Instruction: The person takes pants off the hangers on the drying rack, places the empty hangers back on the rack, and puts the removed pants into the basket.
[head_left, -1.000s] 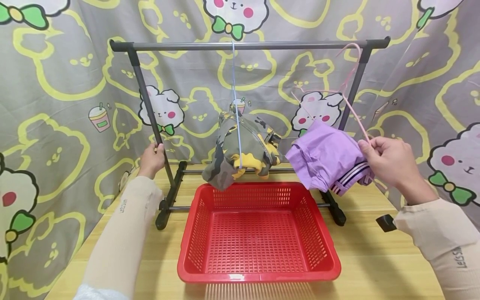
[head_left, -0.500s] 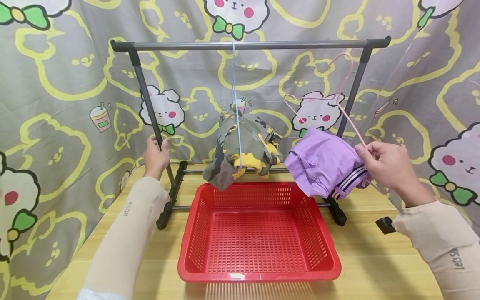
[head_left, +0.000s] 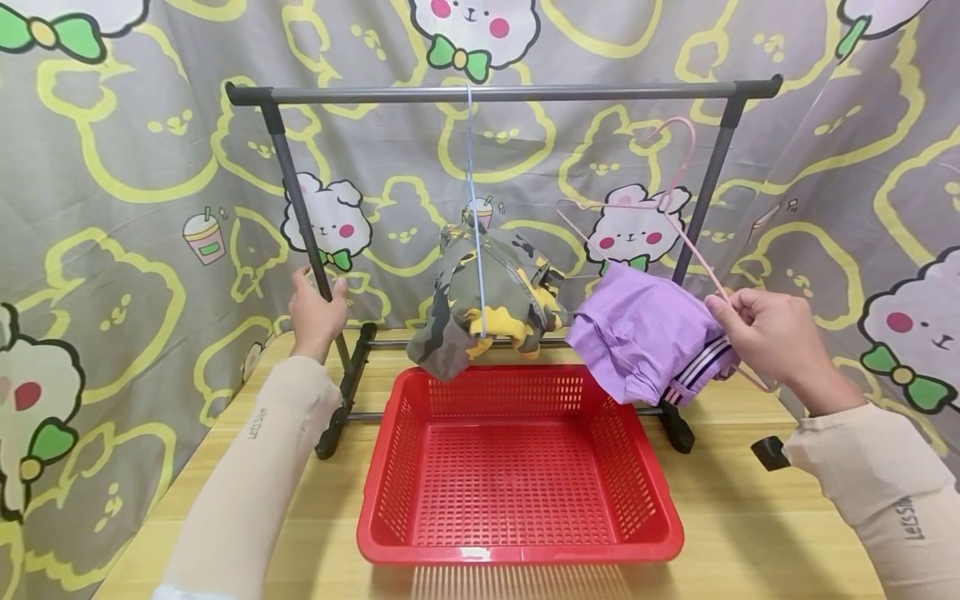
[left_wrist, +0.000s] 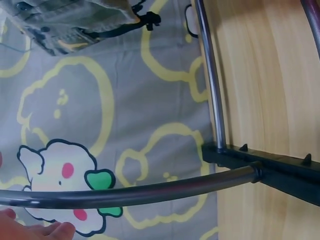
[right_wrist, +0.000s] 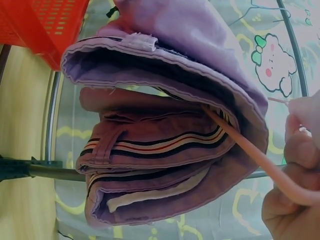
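Note:
My right hand (head_left: pixel 772 337) pinches a pink hanger (head_left: pixel 696 257) by one sloping side, between thumb and fingers. Folded over the hanger's lower bar are purple pants (head_left: pixel 645 333) with a striped band, held above the right rear of a red basket. The right wrist view shows the hanger bar (right_wrist: pixel 260 157) running into the folds of the pants (right_wrist: pixel 160 145). The pink hook stands lower than the rail (head_left: pixel 600 92), apart from it. My left hand (head_left: pixel 318 317) is at the rack's left post (head_left: pixel 298 200), thumb spread from the fingers; in the left wrist view its fingertips (left_wrist: pixel 62 231) show just below the post.
A camouflage garment (head_left: pixel 487 283) hangs on a blue hanger (head_left: pixel 474 192) from mid-rail. The red basket (head_left: pixel 517 553), with nothing in it, stands on the wooden table (head_left: pixel 750 517) before the rack. A black object (head_left: pixel 770 452) lies near my right sleeve. A patterned curtain (head_left: pixel 120 275) surrounds all.
My right hand has brought the pink hanger and purple pants down and to the left, its hook away from the rail. My left hand has loosened at the post, its thumb moving off.

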